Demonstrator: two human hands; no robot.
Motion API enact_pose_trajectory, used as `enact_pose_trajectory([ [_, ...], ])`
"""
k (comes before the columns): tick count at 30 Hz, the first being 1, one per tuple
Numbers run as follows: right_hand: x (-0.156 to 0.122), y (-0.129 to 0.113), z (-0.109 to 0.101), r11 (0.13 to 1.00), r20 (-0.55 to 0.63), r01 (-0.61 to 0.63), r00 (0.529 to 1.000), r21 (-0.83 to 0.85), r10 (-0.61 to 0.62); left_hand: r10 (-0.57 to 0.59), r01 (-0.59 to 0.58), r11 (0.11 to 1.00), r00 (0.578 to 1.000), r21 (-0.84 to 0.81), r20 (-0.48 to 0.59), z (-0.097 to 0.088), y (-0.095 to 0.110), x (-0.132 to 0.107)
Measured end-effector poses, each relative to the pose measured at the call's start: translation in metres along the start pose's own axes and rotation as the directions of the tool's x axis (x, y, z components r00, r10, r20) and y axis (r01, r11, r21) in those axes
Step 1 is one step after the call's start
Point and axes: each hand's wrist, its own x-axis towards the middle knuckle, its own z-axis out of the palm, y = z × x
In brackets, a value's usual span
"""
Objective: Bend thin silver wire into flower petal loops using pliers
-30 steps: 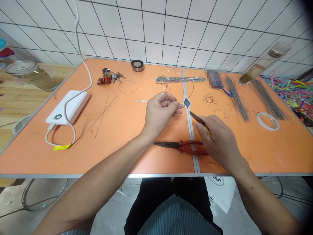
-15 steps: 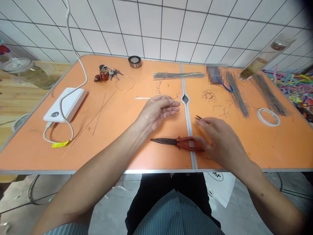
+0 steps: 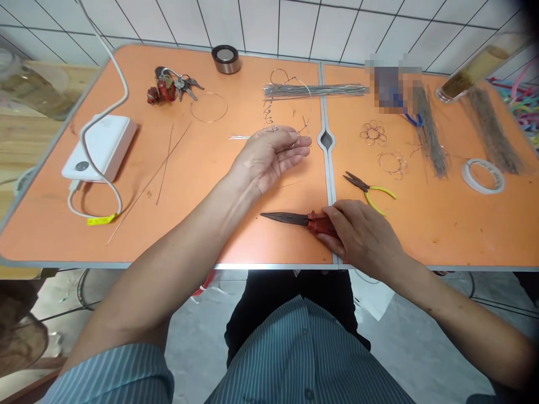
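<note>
Orange table (image 3: 463,235) with red-handled pliers (image 3: 310,220), wire bundles (image 3: 315,90), keys (image 3: 184,85)

shirt (image 3: 286,359): blue-green, striped, buttoned | sleeve (image 3: 122,373): striped | trousers (image 3: 256,303): black | left hand (image 3: 269,157), right hand (image 3: 364,233): bare

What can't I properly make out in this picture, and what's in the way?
All in the head view:
Red pliers: handles mostly covered by the right hand.
Bent wire: gripped part hidden by the left hand.
Pixelated patch: whatever lies behind it is unreadable.
Colourful strips: cut off by the right edge.
</note>
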Motion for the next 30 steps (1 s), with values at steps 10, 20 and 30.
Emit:
enact_pose_trajectory([
  [10,-0.018,0.005,-0.026,0.311,0.321,-0.471,0.845,0.825,0.427,0.036,-0.038,0.997,0.999,-0.069,-0.032,-0.005,0.007,0.007],
  [20,0.049,0.033,-0.046,-0.214,0.377,-0.316,0.844,0.924,0.382,-0.004,0.011,0.991,0.999,-0.134,0.052,-0.004,0.011,0.004],
  [30,0.11,0.054,-0.006,0.044,0.084,-0.138,0.794,0.989,0.602,-0.092,0.08,0.991,0.99,0.108,0.109,0.004,0.003,-0.008],
])
